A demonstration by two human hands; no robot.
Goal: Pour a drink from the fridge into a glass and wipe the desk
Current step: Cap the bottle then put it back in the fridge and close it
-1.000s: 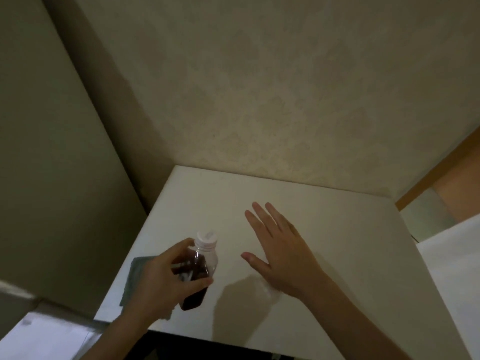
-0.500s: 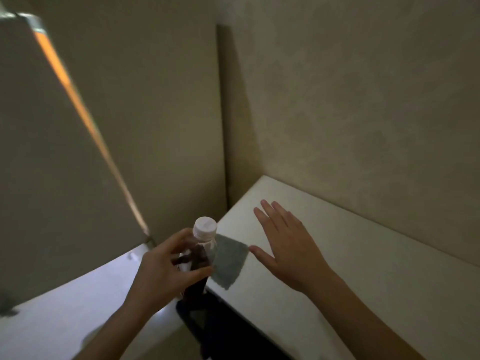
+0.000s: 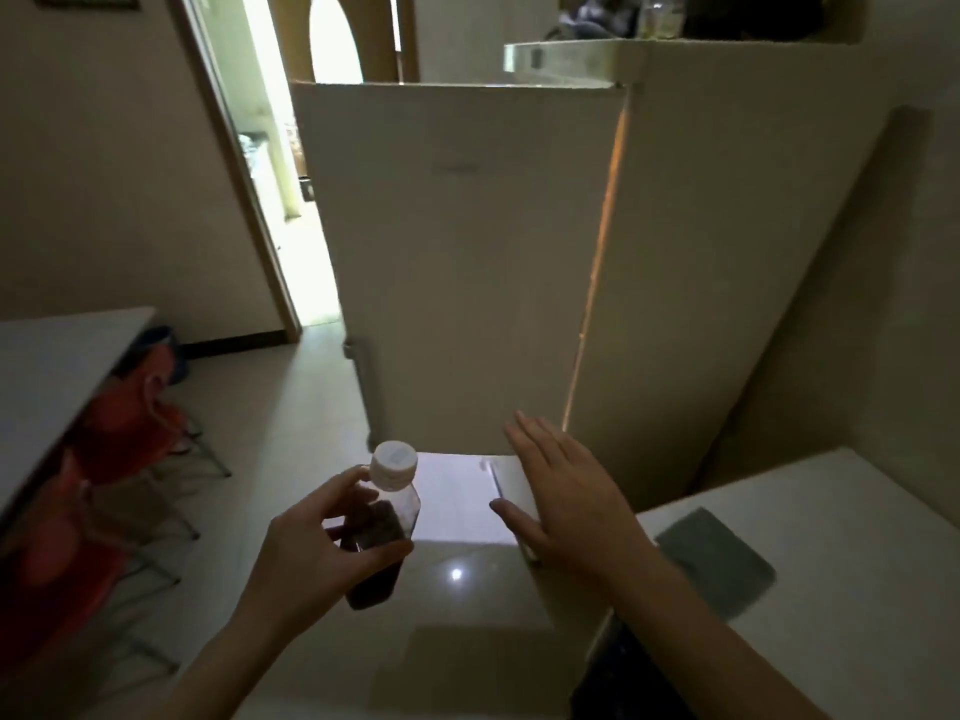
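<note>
My left hand (image 3: pixel 322 543) grips a small clear bottle (image 3: pixel 387 522) of dark drink with a white cap, held upright over the floor. Spread flat with fingers apart, my right hand (image 3: pixel 566 498) hovers in front of the lower part of the white fridge (image 3: pixel 467 252), holding nothing. The fridge door stands slightly ajar, with an orange strip of light along its right edge. On the white desk (image 3: pixel 857 641) at the right lies a grey cloth (image 3: pixel 719 561). No glass is in view.
Red chairs (image 3: pixel 119 423) stand under a white table (image 3: pixel 47 366) at the left. An open doorway (image 3: pixel 275 174) lies behind the fridge on the left. Items sit on the fridge top (image 3: pixel 571 57). Glossy floor tiles spread below my hands.
The view has swung left from the desk corner to the fridge. Both hands kept their pose, and the bottle has left the desk surface and now hangs over the floor.
</note>
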